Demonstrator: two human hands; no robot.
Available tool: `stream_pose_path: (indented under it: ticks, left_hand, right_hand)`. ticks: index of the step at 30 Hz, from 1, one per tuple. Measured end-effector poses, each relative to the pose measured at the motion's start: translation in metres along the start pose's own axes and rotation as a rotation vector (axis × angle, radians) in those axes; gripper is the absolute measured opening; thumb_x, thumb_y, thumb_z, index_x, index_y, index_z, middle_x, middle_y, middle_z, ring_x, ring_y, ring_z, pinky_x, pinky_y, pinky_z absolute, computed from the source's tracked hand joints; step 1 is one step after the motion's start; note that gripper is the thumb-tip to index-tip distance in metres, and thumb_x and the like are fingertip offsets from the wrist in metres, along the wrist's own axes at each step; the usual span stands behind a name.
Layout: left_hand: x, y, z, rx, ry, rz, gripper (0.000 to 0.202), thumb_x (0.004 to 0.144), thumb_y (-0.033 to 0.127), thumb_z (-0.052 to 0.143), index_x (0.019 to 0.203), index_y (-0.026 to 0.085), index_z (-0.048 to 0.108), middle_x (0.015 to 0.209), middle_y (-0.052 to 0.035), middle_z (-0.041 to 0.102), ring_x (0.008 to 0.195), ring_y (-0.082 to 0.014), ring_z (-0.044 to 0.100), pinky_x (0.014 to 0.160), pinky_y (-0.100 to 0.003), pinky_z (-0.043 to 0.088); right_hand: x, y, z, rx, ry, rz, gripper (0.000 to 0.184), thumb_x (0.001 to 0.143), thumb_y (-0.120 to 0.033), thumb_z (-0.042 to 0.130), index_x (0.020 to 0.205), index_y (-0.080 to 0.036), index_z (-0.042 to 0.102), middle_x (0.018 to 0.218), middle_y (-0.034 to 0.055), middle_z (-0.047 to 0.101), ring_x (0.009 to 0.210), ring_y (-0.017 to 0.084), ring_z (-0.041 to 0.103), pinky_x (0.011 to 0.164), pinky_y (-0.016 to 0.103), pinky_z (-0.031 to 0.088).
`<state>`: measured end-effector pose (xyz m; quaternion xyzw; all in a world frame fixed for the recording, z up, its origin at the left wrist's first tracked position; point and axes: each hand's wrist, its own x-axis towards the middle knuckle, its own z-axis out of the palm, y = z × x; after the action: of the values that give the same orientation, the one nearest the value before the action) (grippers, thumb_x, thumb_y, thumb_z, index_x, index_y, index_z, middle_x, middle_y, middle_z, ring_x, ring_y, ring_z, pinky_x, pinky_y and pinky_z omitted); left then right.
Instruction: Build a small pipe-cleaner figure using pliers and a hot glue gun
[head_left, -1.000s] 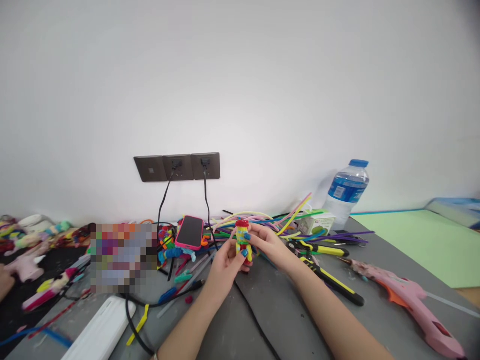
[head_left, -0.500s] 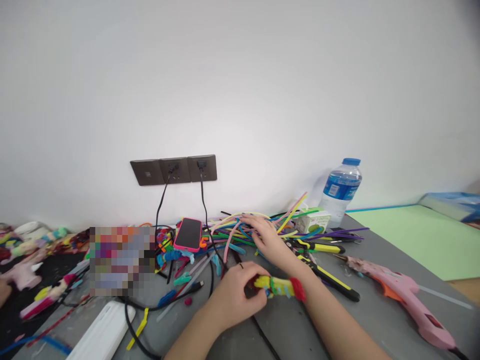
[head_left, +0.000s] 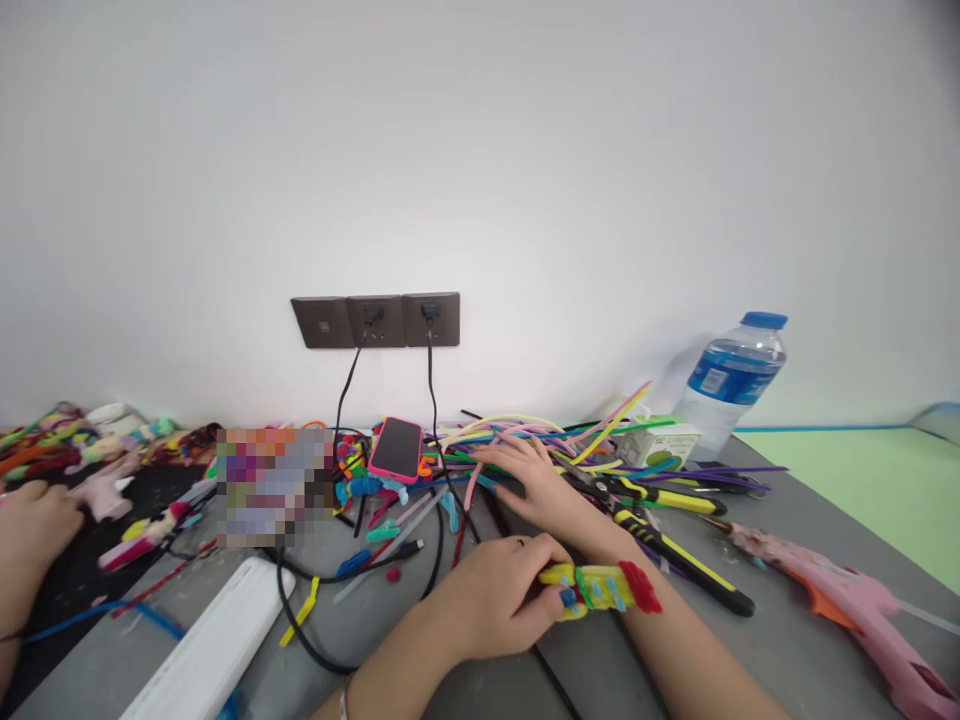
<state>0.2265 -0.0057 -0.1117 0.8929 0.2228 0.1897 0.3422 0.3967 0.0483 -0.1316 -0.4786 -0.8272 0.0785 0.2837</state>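
My left hand (head_left: 499,605) is closed around a small craft piece of fuzzy pipe cleaners (head_left: 604,588). The piece is yellow with green and light-blue bits and has a red end pointing right, in front of my right forearm. Farther back, my right hand (head_left: 536,485) lies palm down with its fingers stretched out over a loose pile of coloured pipe cleaners (head_left: 600,440). Its fingertips touch the pile; I see nothing gripped in them. Just right of that hand lie yellow-and-black pliers (head_left: 682,565).
A pink glue gun (head_left: 847,595), a water bottle (head_left: 735,380) and a small box (head_left: 660,445) stand or lie at the right. Leftward are a phone (head_left: 397,448), cables (head_left: 319,655) and a white power strip (head_left: 217,640). Another person's hand (head_left: 37,525) shows at far left.
The view has shifted left, so things appear farther right. My left hand keeps hold of the pipe-cleaner piece, and my right hand stays over the pile. More of the other person's hand shows.
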Motion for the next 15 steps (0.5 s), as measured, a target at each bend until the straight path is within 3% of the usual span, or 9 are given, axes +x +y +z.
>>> stream_pose_path:
  ticks: [5, 9, 12, 15]
  left_hand:
    - [-0.001, 0.000, -0.001, -0.019, 0.005, 0.029, 0.020, 0.085, 0.022, 0.053, 0.104, 0.020, 0.057, 0.093, -0.0051, 0.067, 0.083, -0.0208, 0.061, 0.071, -0.027, 0.040]
    - [-0.001, 0.002, -0.003, -0.103, 0.049, 0.014, 0.020, 0.087, 0.023, 0.049, 0.106, 0.020, 0.055, 0.089, -0.0050, 0.066, 0.078, -0.0202, 0.060, 0.068, -0.027, 0.039]
    - [-0.004, 0.002, -0.002, -0.237, 0.204, -0.003, 0.025, 0.093, 0.029, 0.045, 0.115, 0.018, 0.049, 0.089, -0.0073, 0.064, 0.075, -0.0205, 0.060, 0.068, -0.028, 0.040]
    - [-0.010, 0.002, 0.001, -0.269, 0.380, 0.061, 0.028, 0.094, 0.034, 0.044, 0.116, 0.016, 0.048, 0.094, -0.0121, 0.063, 0.083, -0.0240, 0.062, 0.076, -0.033, 0.043]
  right_hand:
    - [0.002, -0.003, -0.003, -0.026, 0.030, -0.041, 0.020, 0.091, -0.019, 0.055, 0.101, -0.026, 0.071, 0.112, 0.0073, 0.069, 0.114, 0.028, 0.055, 0.106, 0.055, 0.030]
    - [0.006, 0.006, -0.008, 0.034, 0.151, -0.043, 0.020, 0.094, -0.023, 0.052, 0.094, -0.025, 0.072, 0.107, 0.0077, 0.071, 0.108, 0.027, 0.059, 0.103, 0.053, 0.034]
    - [0.013, 0.008, -0.003, 0.186, 0.167, -0.132, 0.024, 0.094, -0.024, 0.049, 0.096, -0.026, 0.073, 0.105, 0.0089, 0.073, 0.103, 0.027, 0.063, 0.097, 0.049, 0.042]
    - [0.018, -0.003, 0.009, 0.296, 0.054, -0.268, 0.025, 0.095, -0.028, 0.048, 0.097, -0.026, 0.073, 0.100, 0.0083, 0.075, 0.100, 0.026, 0.065, 0.095, 0.047, 0.046]
